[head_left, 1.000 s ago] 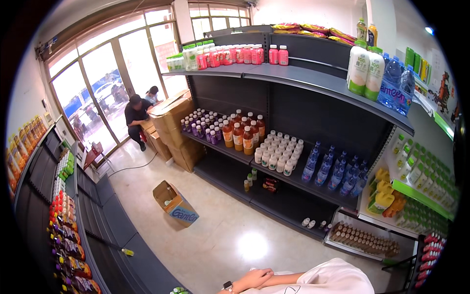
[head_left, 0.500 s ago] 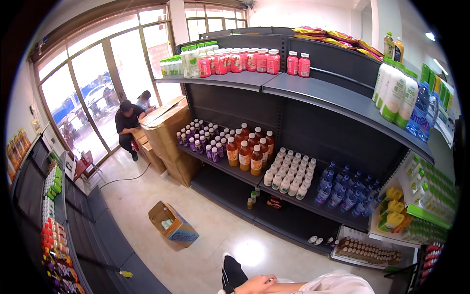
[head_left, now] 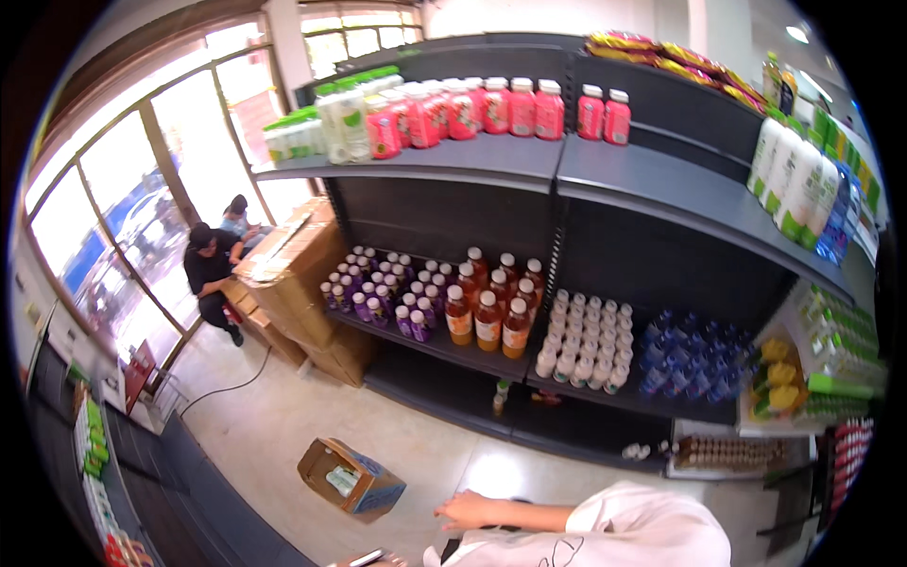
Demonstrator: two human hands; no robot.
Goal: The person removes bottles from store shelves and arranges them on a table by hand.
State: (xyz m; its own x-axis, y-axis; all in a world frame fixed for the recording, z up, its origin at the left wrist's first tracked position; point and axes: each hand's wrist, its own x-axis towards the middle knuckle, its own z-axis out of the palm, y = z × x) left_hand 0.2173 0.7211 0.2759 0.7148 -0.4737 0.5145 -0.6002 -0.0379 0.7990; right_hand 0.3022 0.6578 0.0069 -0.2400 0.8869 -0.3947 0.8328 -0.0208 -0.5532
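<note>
My right hand (head_left: 461, 511) reaches out from a loose white sleeve over the floor, its fingers apart and nothing visible in them. At the lower edge, only part of my left hand (head_left: 392, 561) shows, by a slim, light-topped object (head_left: 367, 558) with a dark edge, too cut off to name. Nearest to both hands is an open cardboard box (head_left: 385, 494) on the floor, with blue print on its side. A few pale packs (head_left: 342, 480) lie inside it. Neither hand touches the box.
Dark shelving (head_left: 652, 184) carries pink bottles (head_left: 521, 109), purple bottles (head_left: 376, 310), orange drink bottles (head_left: 487, 321), small white bottles (head_left: 586, 340) and blue bottles (head_left: 694, 354). Large cartons (head_left: 300, 274) stand at its left end, beside a seated person (head_left: 210, 269). A low shelf (head_left: 203, 482) runs along the left.
My right arm has stretched out to the left, and its hand has risen in view. My left hand has appeared at the lower edge. The whole view has shifted and tilted.
</note>
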